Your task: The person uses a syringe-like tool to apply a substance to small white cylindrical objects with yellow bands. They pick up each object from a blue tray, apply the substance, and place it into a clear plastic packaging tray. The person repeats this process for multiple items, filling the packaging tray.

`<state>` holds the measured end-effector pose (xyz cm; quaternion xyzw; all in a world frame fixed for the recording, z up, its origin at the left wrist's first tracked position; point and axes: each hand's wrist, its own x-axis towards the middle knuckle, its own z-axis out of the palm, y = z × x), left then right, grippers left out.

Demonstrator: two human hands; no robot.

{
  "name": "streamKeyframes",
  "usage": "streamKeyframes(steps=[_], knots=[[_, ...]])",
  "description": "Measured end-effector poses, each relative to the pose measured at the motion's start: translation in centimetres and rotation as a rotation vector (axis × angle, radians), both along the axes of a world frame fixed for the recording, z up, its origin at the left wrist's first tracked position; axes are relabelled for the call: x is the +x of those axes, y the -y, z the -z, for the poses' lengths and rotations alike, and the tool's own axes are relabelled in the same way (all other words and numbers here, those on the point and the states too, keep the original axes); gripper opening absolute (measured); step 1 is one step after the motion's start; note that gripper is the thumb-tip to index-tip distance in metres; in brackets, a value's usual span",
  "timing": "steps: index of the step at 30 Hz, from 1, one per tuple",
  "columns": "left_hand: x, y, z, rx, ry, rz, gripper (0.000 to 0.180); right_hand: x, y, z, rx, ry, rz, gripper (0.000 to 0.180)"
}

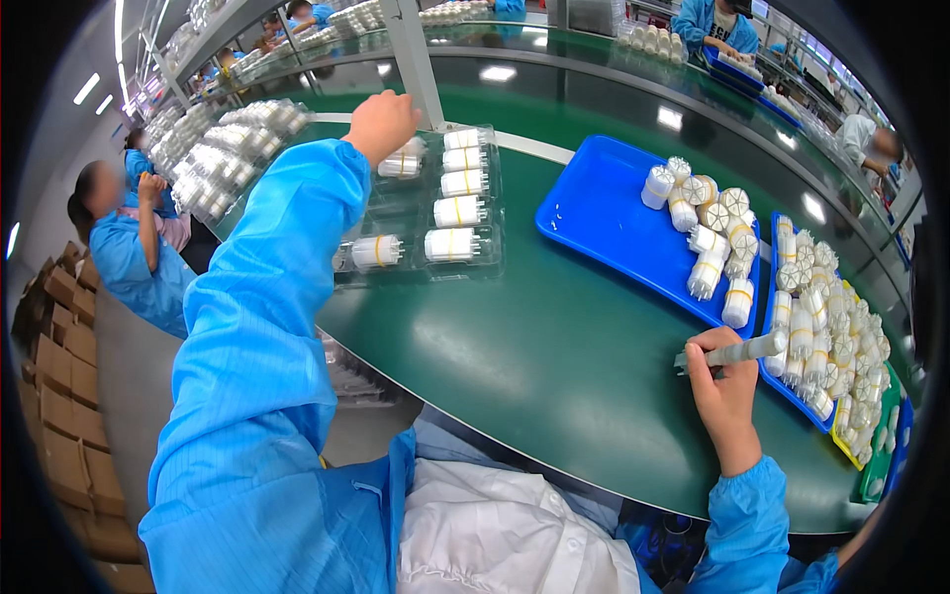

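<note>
White cylindrical part (737, 349) lies gripped in the closed right hand (725, 391), just beside a blue tray (604, 213) heaped with similar parts. Far across the green belt (554, 346), the left hand (381, 124) is curled over a clear plastic tray (421, 213), touching a white part (402, 161) there.

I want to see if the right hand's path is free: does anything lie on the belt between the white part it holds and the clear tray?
Nothing visible does. The right hand grips a white cylindrical part, and only bare green belt lies between it and the clear tray. The blue tray sits off that line, farther away.
</note>
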<state>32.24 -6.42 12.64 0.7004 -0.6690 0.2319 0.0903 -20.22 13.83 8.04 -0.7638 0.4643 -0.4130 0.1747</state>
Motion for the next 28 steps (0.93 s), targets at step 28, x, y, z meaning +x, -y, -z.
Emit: streamKeyframes(steps=[28], knots=[[-34.9,1.6,0.5,0.134,-0.393,0.836,0.077,-0.3,-0.1,0.7,-0.047,-0.107,-0.107,0.020]])
